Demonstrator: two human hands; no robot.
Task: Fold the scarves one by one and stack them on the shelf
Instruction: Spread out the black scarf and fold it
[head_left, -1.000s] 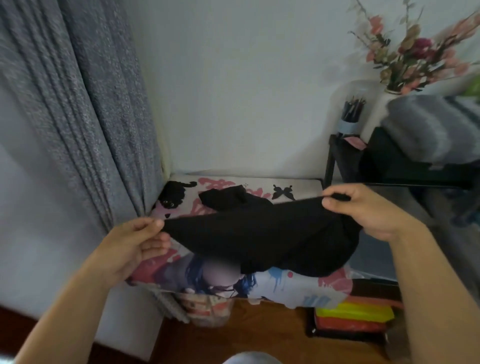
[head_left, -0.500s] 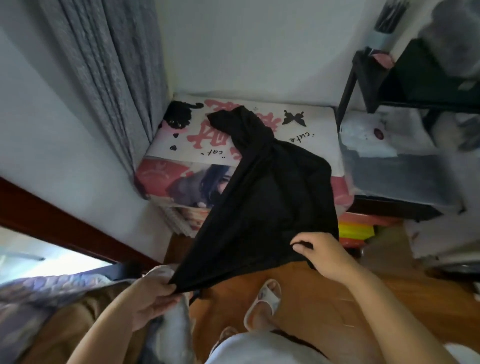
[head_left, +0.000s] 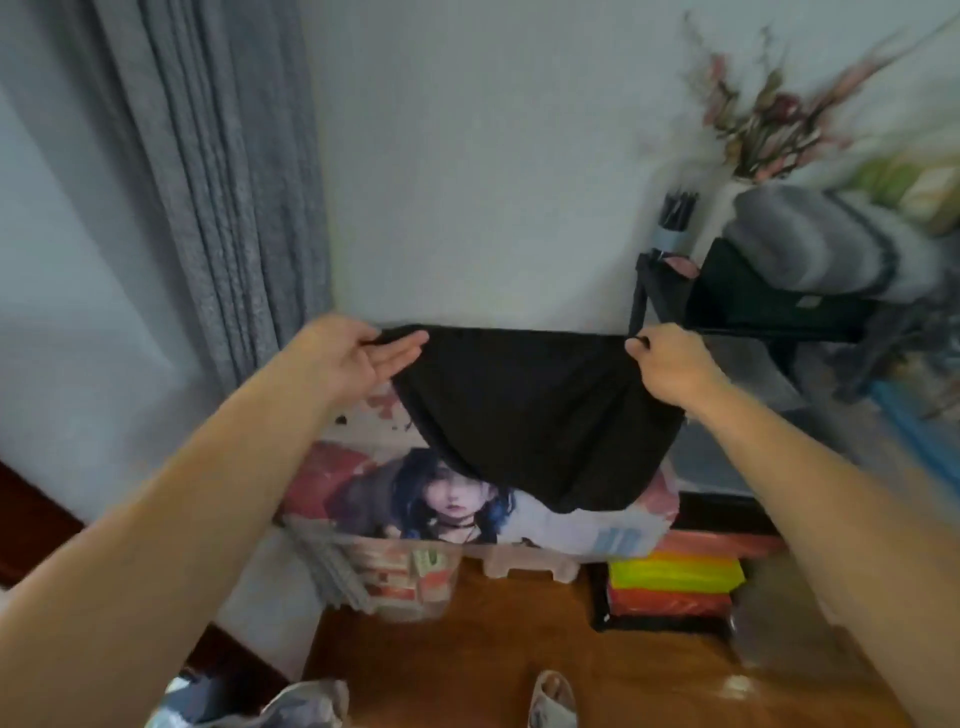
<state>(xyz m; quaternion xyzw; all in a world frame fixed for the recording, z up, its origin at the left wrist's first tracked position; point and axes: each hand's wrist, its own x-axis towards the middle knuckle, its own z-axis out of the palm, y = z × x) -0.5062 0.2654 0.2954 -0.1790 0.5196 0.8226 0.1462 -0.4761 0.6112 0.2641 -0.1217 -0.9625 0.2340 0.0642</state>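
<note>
black scarf held up, mid-fold

black thin fabric scarf (head_left: 535, 415) hangs stretched in the air, above the printed cloth-covered box (head_left: 571, 525). left hand (head_left: 358, 358) pinches one top corner, right hand (head_left: 670, 364) the other, hands wide apart. next, likely: bring corners together, then carry it to the black metal shelf (head_left: 670, 306), right of the box.

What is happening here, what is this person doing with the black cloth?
A person holds a black scarf stretched between both hands above a printed surface. The left hand holds one top corner, the right hand pinches the other, and the middle sags down. Folded items already lie on the black shelf at the right.
</note>
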